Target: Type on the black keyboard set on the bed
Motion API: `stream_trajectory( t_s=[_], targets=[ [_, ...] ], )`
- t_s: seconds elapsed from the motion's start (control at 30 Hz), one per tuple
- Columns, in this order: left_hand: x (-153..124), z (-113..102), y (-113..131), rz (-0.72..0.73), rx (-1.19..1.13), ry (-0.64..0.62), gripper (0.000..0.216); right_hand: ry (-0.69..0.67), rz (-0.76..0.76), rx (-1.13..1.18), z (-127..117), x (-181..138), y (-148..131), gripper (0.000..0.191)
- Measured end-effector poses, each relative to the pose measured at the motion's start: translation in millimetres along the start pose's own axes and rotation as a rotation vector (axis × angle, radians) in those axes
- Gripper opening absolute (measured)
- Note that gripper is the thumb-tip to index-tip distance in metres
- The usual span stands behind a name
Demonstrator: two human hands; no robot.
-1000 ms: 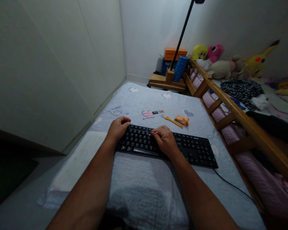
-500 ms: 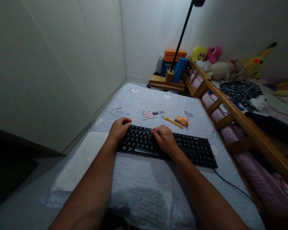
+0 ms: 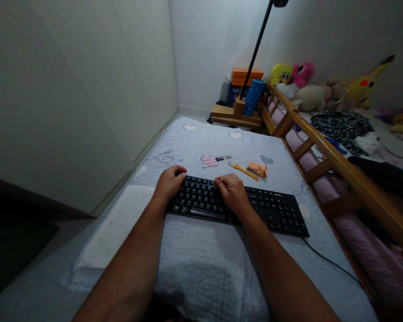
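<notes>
A black keyboard [image 3: 201,213] lies on the quilted bed cover. My left hand [image 3: 170,182] is closed around its left end, thumb on the upper left corner. Over the middle of the keys, my right hand [image 3: 233,193] pinches a thin cotton swab [image 3: 215,184], its tip down among the upper keys. Beyond the keyboard lie another cotton swab [image 3: 210,166], a small tool with a black grip and metal tip [image 3: 220,158], a yellow-handled brush [image 3: 245,171] and a crumpled orange cloth bundle [image 3: 257,169].
A white sheet [image 3: 121,223] lies left of the keyboard. The keyboard cable [image 3: 332,260] runs off to the right. A wooden bed rail [image 3: 349,175] borders the right side, with soft toys [image 3: 310,97] behind it. At the far end stands a wooden-based pole [image 3: 258,47].
The view has shifted slightly, so everything sits a little further right. The swab tip has moved slightly away from me over the keys. My left hand keeps its hold on the keyboard.
</notes>
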State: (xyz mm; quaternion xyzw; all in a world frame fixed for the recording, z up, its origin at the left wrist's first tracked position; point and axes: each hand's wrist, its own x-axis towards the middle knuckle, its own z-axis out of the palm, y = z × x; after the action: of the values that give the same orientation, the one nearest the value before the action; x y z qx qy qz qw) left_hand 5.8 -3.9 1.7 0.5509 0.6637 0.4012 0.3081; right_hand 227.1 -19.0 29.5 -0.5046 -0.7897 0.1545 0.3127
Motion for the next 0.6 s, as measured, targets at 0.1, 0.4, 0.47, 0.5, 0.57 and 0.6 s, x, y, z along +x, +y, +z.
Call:
stream_trajectory(
  t_s=[0.1, 0.4, 0.47, 0.5, 0.57, 0.6],
  targets=[
    [-0.4, -0.3, 0.8, 0.010, 0.003, -0.002, 0.024, 0.007, -0.007, 0.018, 1.1, -0.4, 0.0, 0.017],
    [-0.8, -1.1, 2.2, 0.016, 0.002, 0.001, 0.023, -0.021, -0.049, 0.024, 10.0, 3.2, -4.4, 0.016],
    [-0.5, -0.9, 1.4, 0.017, 0.005, 0.003, 0.024, -0.032, -0.054, 0.019, 11.2, 3.3, -5.3, 0.016],
    [-0.4, -0.8, 1.2, 0.017, 0.005, 0.002, 0.024, -0.034, -0.058, 0.017, 11.5, 3.2, -5.5, 0.016],
    [-0.5, -0.8, 1.2, 0.017, 0.005, -0.002, 0.024, -0.029, -0.068, 0.014, 11.7, 2.8, -5.6, 0.016],
    [-0.5, -0.9, 1.5, 0.017, 0.007, -0.004, 0.024, -0.027, -0.073, 0.012, 11.7, 2.6, -5.5, 0.016]
  ],
)
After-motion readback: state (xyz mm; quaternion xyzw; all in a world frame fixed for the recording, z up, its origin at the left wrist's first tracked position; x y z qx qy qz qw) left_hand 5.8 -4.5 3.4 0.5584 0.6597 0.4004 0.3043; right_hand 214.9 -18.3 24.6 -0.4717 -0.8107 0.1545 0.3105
